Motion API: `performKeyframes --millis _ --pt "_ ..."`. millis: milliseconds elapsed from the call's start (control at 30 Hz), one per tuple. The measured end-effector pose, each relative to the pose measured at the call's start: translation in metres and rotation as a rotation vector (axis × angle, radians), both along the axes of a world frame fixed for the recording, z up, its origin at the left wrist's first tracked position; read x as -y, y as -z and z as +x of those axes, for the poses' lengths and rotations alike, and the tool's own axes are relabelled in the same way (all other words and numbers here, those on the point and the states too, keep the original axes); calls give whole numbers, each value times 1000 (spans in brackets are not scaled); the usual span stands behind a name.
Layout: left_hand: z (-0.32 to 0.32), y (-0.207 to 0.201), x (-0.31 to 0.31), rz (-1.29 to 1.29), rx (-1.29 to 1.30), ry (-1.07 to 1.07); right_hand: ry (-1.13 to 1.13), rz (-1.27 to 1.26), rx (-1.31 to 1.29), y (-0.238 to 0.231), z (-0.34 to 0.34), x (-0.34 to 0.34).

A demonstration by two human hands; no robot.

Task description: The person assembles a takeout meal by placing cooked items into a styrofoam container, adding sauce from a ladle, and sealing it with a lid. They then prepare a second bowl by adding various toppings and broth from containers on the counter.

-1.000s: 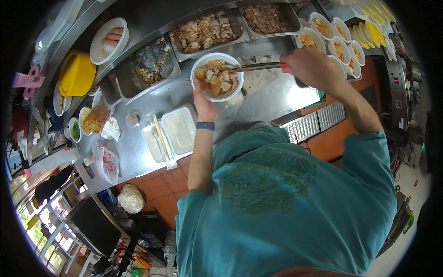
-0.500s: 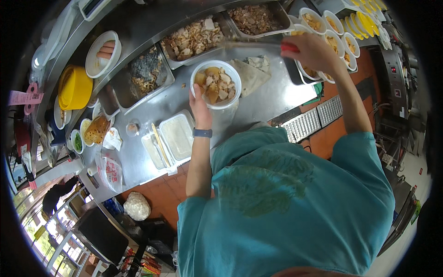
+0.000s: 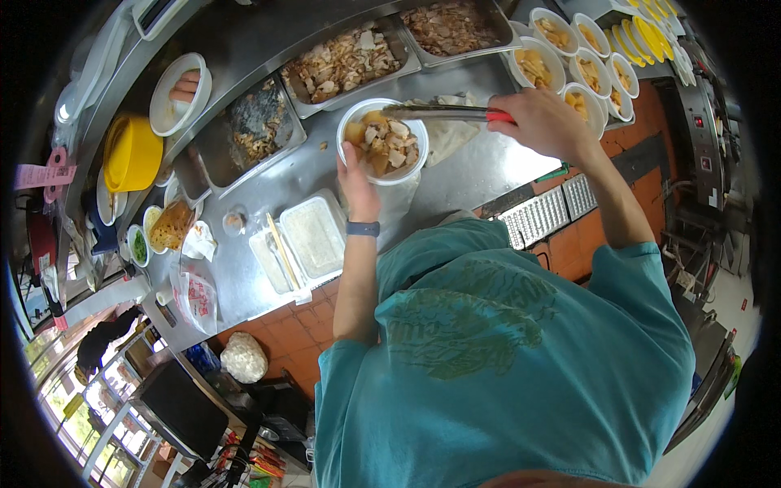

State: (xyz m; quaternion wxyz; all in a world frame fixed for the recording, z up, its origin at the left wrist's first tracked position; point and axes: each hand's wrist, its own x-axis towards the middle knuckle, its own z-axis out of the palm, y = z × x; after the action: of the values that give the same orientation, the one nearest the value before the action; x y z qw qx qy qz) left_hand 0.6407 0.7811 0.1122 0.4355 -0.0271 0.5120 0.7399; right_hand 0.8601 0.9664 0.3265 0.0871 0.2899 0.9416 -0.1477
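Above a smooth, shiny steel counter (image 3: pixel 470 191), a person's left hand (image 3: pixel 355 185) holds a round white bowl (image 3: pixel 399 178) by its side, thumb at the rim, the other fingers hidden from me. Inside sit rough-edged meat pieces (image 3: pixel 396 154) and smoother yellow chunks (image 3: pixel 355 132). The right hand (image 3: pixel 543 124) curls closed around the red grip of slender metal tongs (image 3: pixel 446 114), their tips over the bowl. Beyond lies a rectangular steel pan (image 3: pixel 368 89) heaped with chopped meat (image 3: pixel 342 62).

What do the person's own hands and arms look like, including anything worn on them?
Both the left hand and right hand are ungloved. A dark blue band circles the left wrist. The teal sleeves are short and loose, leaving the forearms uncovered.
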Motion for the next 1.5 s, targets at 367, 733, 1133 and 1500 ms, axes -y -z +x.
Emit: performKeyframes --millis 367,733,1133,1500 --pt "0 1 -3 44 13 21 -31 -123 -59 9 1 -1" --pt "0 16 1 178 142 49 308 255 7 49 18 -99" --pt "19 -5 -14 122 185 152 201 211 70 153 -51 -158" --pt "31 15 -62 197 290 175 538 -806 -234 133 20 -155"
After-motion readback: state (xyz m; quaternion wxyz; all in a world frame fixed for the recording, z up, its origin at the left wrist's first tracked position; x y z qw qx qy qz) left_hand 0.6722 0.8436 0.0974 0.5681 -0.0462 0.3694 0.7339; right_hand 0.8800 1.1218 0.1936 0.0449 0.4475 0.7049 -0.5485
